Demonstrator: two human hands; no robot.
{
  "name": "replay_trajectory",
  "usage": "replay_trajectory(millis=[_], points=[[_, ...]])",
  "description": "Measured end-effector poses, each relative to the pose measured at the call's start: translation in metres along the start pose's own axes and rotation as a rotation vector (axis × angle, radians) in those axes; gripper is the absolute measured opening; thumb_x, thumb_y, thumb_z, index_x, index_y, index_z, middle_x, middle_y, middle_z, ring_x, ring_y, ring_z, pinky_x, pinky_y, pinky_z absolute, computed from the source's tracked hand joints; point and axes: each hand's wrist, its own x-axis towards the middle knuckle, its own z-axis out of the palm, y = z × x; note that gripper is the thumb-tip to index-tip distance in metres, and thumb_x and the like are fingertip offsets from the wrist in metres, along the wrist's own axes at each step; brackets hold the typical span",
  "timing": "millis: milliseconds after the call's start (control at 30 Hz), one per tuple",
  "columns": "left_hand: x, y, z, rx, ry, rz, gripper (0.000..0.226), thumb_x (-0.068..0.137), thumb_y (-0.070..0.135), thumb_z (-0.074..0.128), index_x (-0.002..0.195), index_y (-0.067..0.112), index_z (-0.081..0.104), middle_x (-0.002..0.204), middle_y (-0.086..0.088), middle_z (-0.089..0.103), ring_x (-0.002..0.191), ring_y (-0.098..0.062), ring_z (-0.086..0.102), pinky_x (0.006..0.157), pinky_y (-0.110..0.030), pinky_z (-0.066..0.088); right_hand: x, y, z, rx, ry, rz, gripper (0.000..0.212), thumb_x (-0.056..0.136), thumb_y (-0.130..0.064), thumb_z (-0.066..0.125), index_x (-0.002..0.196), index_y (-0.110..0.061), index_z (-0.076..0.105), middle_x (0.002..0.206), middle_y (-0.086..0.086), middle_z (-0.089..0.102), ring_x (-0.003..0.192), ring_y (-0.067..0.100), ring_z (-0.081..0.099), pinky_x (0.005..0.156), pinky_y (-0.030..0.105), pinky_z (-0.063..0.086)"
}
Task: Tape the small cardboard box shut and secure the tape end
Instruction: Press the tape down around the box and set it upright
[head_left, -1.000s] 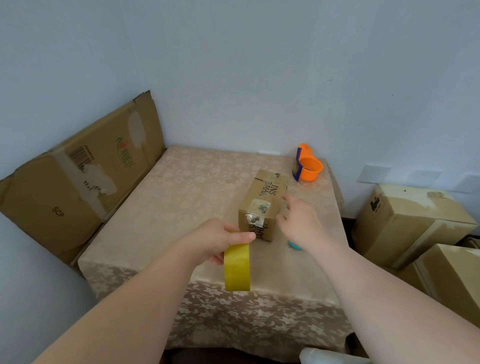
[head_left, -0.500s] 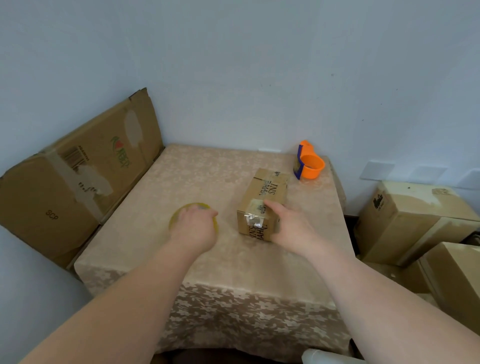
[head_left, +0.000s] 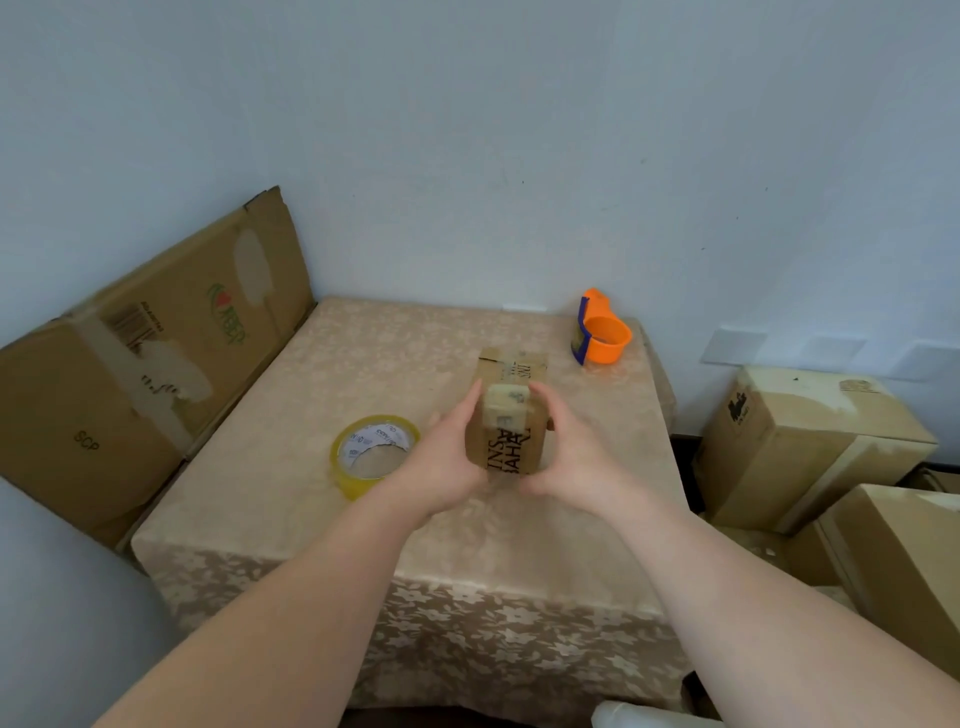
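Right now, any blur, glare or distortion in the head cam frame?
Head view: soft, even light, no hard shadows; the small cardboard box and both hands, left hand and right hand, slightly motion-blurred; faint sheen on the tape roll; wide-angle bowing at the frame edges.

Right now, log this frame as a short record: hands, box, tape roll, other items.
left hand: grips box's left side
right hand: grips box's right side
small brown cardboard box: held between both hands, near end raised
yellow tape roll: flat on floral beige tablecloth, left of hands
orange tape dispenser: far right corner
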Motion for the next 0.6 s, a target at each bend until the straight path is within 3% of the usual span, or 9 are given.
replay_trajectory(millis=[133,333,467,600], points=[[-0.009,0.019,-0.004,0.03,0.089,0.065,0.104,0.072,0.001,0.065,0.145,0.046,0.005,0.129,-0.002,0.03,0.099,-0.012,0.048,0.08,-0.026,0.046,-0.011,-0.013,-0.011,-0.162,0.057,-0.071,0.114,0.051,-0.02,0.082,0.142,-0.038,0.017,0.124,0.009,0.051,0.121,0.028,0.04,0.096,0.037,0.043],[-0.028,0.032,-0.006,0.178,0.119,0.122,0.102,0.071,0.004,0.069,0.148,0.037,0.009,0.126,-0.005,0.031,0.095,-0.017,0.051,0.092,-0.032,0.048,-0.03,-0.024,-0.022,-0.275,0.193,-0.156,0.096,0.057,-0.02,0.077,0.139,-0.033,0.027,0.122,0.008,0.05,0.12,0.029,0.041,0.097,0.04,0.042],[-0.039,0.032,-0.008,0.266,0.177,0.173,0.095,0.066,0.008,0.073,0.144,0.031,0.022,0.128,-0.006,0.035,0.101,-0.02,0.051,0.092,-0.031,0.046,-0.042,-0.032,-0.032,-0.313,0.189,-0.198,0.094,0.053,-0.022,0.078,0.135,-0.037,0.034,0.117,0.004,0.04,0.117,0.026,0.037,0.098,0.037,0.042],[-0.046,0.028,-0.015,0.469,0.238,0.276,0.096,0.055,0.025,0.083,0.136,0.024,0.032,0.131,-0.001,0.033,0.116,-0.019,0.041,0.094,-0.026,0.037,-0.048,-0.036,-0.036,-0.322,0.173,-0.293,0.091,0.052,-0.021,0.077,0.133,-0.031,0.04,0.129,0.001,0.042,0.124,0.026,0.036,0.103,0.038,0.038]])
